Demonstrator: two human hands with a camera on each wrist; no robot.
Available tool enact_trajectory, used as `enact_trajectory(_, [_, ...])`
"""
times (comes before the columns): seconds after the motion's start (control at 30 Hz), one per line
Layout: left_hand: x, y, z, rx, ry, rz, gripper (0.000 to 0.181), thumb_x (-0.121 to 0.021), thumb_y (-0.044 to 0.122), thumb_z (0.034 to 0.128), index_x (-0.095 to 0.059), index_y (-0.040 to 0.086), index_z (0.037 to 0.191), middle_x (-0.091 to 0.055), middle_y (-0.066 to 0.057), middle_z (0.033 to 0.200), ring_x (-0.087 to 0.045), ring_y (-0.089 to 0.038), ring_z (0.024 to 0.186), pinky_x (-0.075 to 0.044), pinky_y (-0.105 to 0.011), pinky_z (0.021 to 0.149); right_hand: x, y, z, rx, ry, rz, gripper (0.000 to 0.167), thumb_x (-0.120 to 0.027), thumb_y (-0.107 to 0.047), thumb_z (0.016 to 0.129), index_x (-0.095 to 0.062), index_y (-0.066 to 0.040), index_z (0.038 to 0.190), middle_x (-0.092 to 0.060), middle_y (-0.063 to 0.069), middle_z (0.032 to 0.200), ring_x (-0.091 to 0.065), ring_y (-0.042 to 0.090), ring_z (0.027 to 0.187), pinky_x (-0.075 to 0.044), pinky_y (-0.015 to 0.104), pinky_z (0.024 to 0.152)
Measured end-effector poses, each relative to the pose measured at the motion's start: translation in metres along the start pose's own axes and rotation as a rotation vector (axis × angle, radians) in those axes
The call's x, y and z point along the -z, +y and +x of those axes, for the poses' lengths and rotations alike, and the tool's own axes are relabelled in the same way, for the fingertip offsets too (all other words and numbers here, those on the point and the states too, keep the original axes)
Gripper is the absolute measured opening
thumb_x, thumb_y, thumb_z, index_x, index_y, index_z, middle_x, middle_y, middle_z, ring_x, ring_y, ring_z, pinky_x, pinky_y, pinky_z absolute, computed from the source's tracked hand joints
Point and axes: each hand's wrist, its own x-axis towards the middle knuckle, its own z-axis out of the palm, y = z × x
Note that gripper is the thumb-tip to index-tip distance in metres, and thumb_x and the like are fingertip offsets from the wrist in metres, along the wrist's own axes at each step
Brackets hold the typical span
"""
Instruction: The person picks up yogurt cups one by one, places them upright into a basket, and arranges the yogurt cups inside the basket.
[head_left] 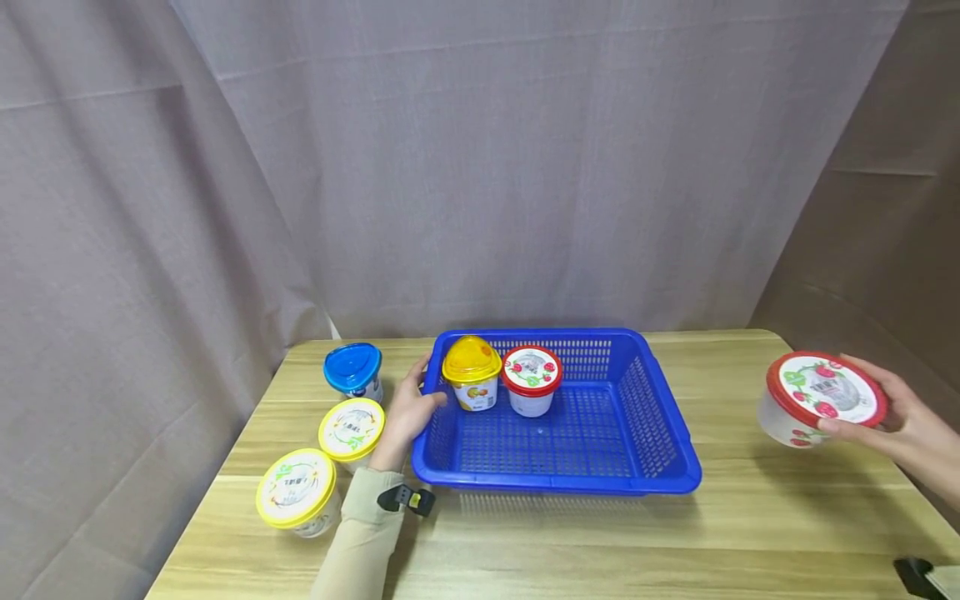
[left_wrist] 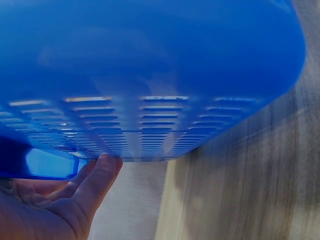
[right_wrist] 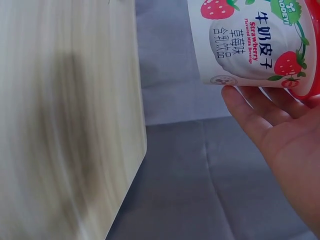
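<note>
And here's the right hand (head_left: 907,421), out over the right edge of the desk (head_left: 600,554), fingers and thumb wrapped round the strawberry tub (head_left: 821,400): red lid uppermost, held clear of the wood with a shadow thrown below. Over to the left hand (head_left: 403,412), and that's a grasp too, thumb over the left rim of the blue basket (head_left: 555,483), fingers along the outside wall, steadying it by the look of things. The basket sits around the middle of the desk, its far side close to the back edge.

Inside it, 2 tubs: the yellow-domed cup (head_left: 471,371) in the back left corner, and right next to it the red-lidded tub (head_left: 531,379). Across by the desk's left edge, 3 more outside: the blue-lidded cup (head_left: 354,371) near the back left corner, then the middle yellow-lidded tub (head_left: 350,432) and the front yellow-lidded tub (head_left: 300,492).

So the step in hand, I'd judge, is a carry, with the tub well apart from the basket. The next move seems to call for a level swing inward, over the right rim, into the bare floor beside that red lid, left hand holding firm.
</note>
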Motion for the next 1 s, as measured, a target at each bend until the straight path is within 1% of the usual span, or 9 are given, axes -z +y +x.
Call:
enact_trajectory(0.1, [0.0, 0.0, 0.0, 0.004, 0.0, -0.004, 0.084, -0.063, -0.001, 0.0769, -0.037, 0.009, 0.156, -0.053, -0.026, 0.141, -0.056, -0.043, 0.121, -0.048, -0.058, 0.099, -0.004, -0.005, 0.008, 0.01, -0.029, -0.037, 0.088, -0.062, 0.019, 0.087, -0.027, -0.021, 0.157, -0.05, -0.018, 0.126, -0.054, -0.011, 0.105, -0.048, 0.009, 0.077])
enact_trajectory(0.23, [0.0, 0.001, 0.0, -0.001, -0.001, -0.008, 0.084, -0.063, -0.001, 0.0765, -0.037, 0.01, 0.156, -0.054, -0.026, 0.14, -0.057, -0.042, 0.12, -0.049, -0.057, 0.097, -0.009, -0.013, 0.019, -0.014, -0.051, -0.132, 0.089, -0.066, 0.01, 0.089, -0.021, -0.021, 0.16, -0.045, -0.019, 0.127, -0.051, -0.013, 0.105, -0.047, 0.008, 0.076])
enact_trajectory(0.43, [0.0, 0.001, 0.0, -0.003, 0.004, -0.005, 0.085, -0.064, 0.0, 0.0758, -0.038, 0.01, 0.156, -0.057, -0.025, 0.136, -0.059, -0.039, 0.114, -0.05, -0.055, 0.096, -0.02, -0.023, 0.034, -0.044, -0.077, -0.157, 0.09, -0.068, 0.003, 0.091, -0.017, -0.019, 0.161, -0.043, -0.018, 0.127, -0.048, -0.012, 0.107, -0.046, 0.008, 0.076])
enact_trajectory(0.67, [0.0, 0.0, 0.001, -0.003, 0.004, 0.011, 0.085, -0.064, 0.0, 0.076, -0.037, 0.01, 0.156, -0.056, -0.025, 0.137, -0.059, -0.04, 0.117, -0.049, -0.055, 0.098, -0.031, -0.034, 0.051, -0.051, -0.105, -0.158, 0.089, -0.07, -0.002, 0.091, -0.017, -0.019, 0.161, -0.042, -0.013, 0.128, -0.05, -0.009, 0.106, -0.048, 0.01, 0.076])
enact_trajectory(0.77, [-0.001, -0.001, 0.002, -0.003, 0.009, 0.019, 0.085, -0.064, 0.0, 0.0758, -0.038, 0.01, 0.156, -0.056, -0.025, 0.137, -0.059, -0.039, 0.116, -0.049, -0.054, 0.097, -0.035, -0.038, 0.056, -0.061, -0.11, -0.177, 0.09, -0.071, -0.006, 0.091, -0.017, -0.021, 0.161, -0.041, -0.009, 0.13, -0.048, -0.007, 0.105, -0.048, 0.012, 0.075])
enact_trajectory(0.83, [-0.001, -0.001, 0.002, -0.014, 0.011, 0.021, 0.085, -0.063, 0.0, 0.0748, -0.038, 0.007, 0.155, -0.057, -0.025, 0.135, -0.06, -0.039, 0.114, -0.05, -0.053, 0.095, -0.038, -0.041, 0.059, -0.074, -0.112, -0.193, 0.09, -0.072, -0.009, 0.091, -0.017, -0.023, 0.161, -0.039, -0.006, 0.133, -0.046, -0.006, 0.106, -0.049, 0.014, 0.074])
enact_trajectory(0.93, [-0.001, -0.001, 0.003, -0.023, 0.014, 0.02, 0.085, -0.063, -0.001, 0.0737, -0.038, 0.005, 0.155, -0.058, -0.026, 0.133, -0.061, -0.038, 0.111, -0.052, -0.052, 0.092, -0.042, -0.045, 0.063, -0.084, -0.121, -0.21, 0.092, -0.073, -0.013, 0.091, -0.014, -0.022, 0.162, -0.037, 0.0, 0.136, -0.044, -0.004, 0.106, -0.05, 0.016, 0.073])
enact_trajectory(1.0, [-0.001, -0.001, 0.003, -0.017, 0.013, 0.018, 0.085, -0.063, -0.001, 0.0737, -0.038, 0.005, 0.155, -0.058, -0.025, 0.134, -0.061, -0.038, 0.112, -0.051, -0.052, 0.093, -0.044, -0.046, 0.066, -0.091, -0.126, -0.215, 0.093, -0.073, -0.014, 0.092, -0.013, -0.021, 0.162, -0.036, 0.003, 0.136, -0.044, -0.003, 0.105, -0.051, 0.018, 0.072])
